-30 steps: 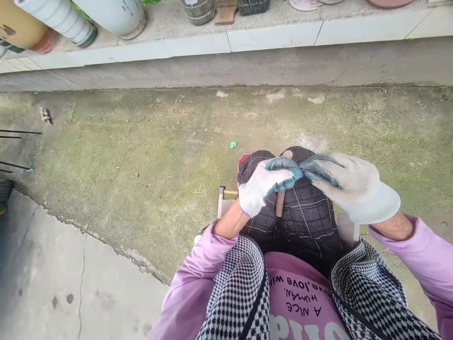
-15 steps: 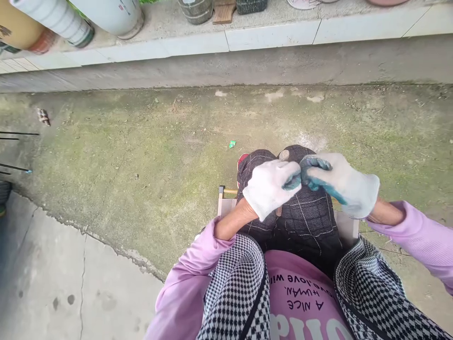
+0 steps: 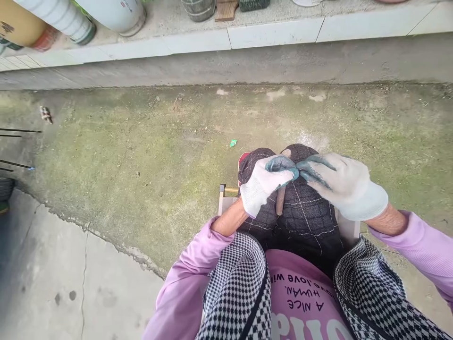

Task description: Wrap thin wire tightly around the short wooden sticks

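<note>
Both hands wear white knit work gloves with dark teal coating on the palms and fingers. My left hand (image 3: 264, 178) is over the left thigh, its fingers curled round to meet the thumb. My right hand (image 3: 341, 182) comes in from the other side, its fingertips pinched together against the left fingertips. Anything held between them is too small or hidden to make out. Under my left hand a brown wooden stick (image 3: 280, 200) lies lengthwise on the dark checked trousers (image 3: 307, 208); its rounded far end shows beyond the glove, its middle is covered.
A low seat (image 3: 226, 203) is partly visible under the legs. A small green wrapper (image 3: 233, 142) lies on the mossy concrete ground (image 3: 159, 156). Ahead runs a tiled ledge (image 3: 272, 37) bearing pots and a white vase (image 3: 120, 16). Thin black rods (image 3: 17, 164) reach in from the left.
My left hand has turned so its teal fingers and palm side show more. My right hand's fingers have straightened into a pinch, and its wrist has shifted slightly right. More of the stick shows.
</note>
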Motion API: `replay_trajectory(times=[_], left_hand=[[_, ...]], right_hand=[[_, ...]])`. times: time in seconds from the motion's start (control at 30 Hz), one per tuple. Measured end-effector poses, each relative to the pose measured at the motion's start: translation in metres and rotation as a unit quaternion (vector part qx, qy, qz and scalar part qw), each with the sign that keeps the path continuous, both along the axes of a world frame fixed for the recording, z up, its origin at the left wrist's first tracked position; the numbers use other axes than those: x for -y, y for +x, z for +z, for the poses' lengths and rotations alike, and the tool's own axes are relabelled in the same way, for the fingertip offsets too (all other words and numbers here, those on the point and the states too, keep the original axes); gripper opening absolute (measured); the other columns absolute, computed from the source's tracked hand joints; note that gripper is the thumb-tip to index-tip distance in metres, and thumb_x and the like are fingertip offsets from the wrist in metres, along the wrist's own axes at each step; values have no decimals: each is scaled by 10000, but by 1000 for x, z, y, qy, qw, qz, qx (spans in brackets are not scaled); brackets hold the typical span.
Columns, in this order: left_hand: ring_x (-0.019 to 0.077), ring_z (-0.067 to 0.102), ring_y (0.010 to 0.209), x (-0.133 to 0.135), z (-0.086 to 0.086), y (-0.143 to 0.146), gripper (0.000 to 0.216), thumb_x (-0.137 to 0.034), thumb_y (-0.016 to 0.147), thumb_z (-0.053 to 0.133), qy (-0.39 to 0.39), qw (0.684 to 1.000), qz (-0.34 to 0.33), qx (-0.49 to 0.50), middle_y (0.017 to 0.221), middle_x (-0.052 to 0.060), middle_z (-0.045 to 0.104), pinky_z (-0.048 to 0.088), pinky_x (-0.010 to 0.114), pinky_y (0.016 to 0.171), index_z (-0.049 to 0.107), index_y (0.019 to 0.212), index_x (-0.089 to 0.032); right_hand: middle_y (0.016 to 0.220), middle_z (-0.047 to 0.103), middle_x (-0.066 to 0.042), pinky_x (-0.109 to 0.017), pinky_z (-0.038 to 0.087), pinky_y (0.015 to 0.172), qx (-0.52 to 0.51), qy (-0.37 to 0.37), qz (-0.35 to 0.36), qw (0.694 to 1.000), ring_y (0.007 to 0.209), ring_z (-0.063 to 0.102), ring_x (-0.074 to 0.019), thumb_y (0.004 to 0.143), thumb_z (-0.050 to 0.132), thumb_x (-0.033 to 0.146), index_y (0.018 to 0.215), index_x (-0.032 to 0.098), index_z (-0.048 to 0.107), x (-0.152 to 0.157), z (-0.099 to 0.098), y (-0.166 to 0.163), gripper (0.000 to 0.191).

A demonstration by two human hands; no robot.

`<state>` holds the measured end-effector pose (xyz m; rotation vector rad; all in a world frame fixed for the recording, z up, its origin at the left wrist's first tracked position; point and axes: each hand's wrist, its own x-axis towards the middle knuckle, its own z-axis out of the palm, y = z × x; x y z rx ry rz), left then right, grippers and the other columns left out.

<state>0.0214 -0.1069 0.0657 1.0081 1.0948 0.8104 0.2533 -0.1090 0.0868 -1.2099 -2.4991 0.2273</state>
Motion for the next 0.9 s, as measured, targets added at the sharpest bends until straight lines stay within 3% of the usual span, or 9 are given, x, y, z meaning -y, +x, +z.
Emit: replay_trajectory(times=[0.13,0.23,0.27,0.37,0.43,0.5,0.6,0.7,0.9], left_hand=[[151,675,824,5,7,-3,168,-342,857,781,37,997,-19,-61,872,23,755,574,303,843,768,874,-175],[183,705,866,10,17,-5,140,-318,951,722,149,967,-64,-198,903,39,772,580,322,858,778,937,-191],[202,719,898,11,21,-5,129,-301,971,709,199,942,-93,-252,913,51,779,584,338,883,786,957,-198],[254,751,981,12,26,-7,146,-260,1006,676,317,860,-181,-358,913,89,790,590,394,953,814,1011,-210],[258,761,991,12,23,-7,152,-262,1004,677,327,856,-183,-357,927,93,799,595,399,966,818,1023,-209],[237,766,972,12,18,-7,137,-278,974,705,275,905,-127,-297,966,79,814,603,370,950,811,1019,-203],[198,761,922,10,9,-7,137,-300,909,740,147,978,-20,-144,966,52,820,604,320,890,794,967,-187],[173,739,873,5,3,-8,172,-340,836,792,64,997,5,-39,908,40,800,591,302,849,778,894,-179],[142,678,807,-2,4,-10,201,-359,787,811,8,1000,-21,8,830,17,736,568,291,809,759,852,-176]], right_hand=[[946,813,-111,-389,525,673,-8,-36,22,999,834,739,-280,990,635,248,940,234,784,-9,7,-11,158],[798,723,-65,-361,499,626,-143,-222,-30,964,722,655,-234,980,642,310,822,247,704,-8,11,-16,180],[730,671,-41,-345,484,592,-209,-322,-48,922,659,608,-210,995,634,340,773,249,658,-6,10,-17,241],[588,512,24,-301,386,466,-366,-571,-91,729,500,446,-148,1022,658,470,695,253,551,-1,4,-16,406],[587,540,27,-286,349,427,-389,-627,-109,666,471,440,-134,966,764,535,710,241,593,1,0,-13,426],[648,652,-6,-295,411,436,-377,-595,-137,696,497,535,-155,914,833,549,788,224,705,3,-1,-10,371],[884,820,-61,-366,600,609,-311,-386,-182,849,715,749,-239,966,777,485,979,248,836,4,3,-5,244],[1145,867,-70,-414,651,787,-167,-146,-126,967,992,829,-303,1029,697,367,1121,298,872,4,5,0,210],[1117,848,-90,-369,578,748,-15,36,27,999,974,788,-271,1071,628,266,1142,257,851,-4,-9,-1,234]])
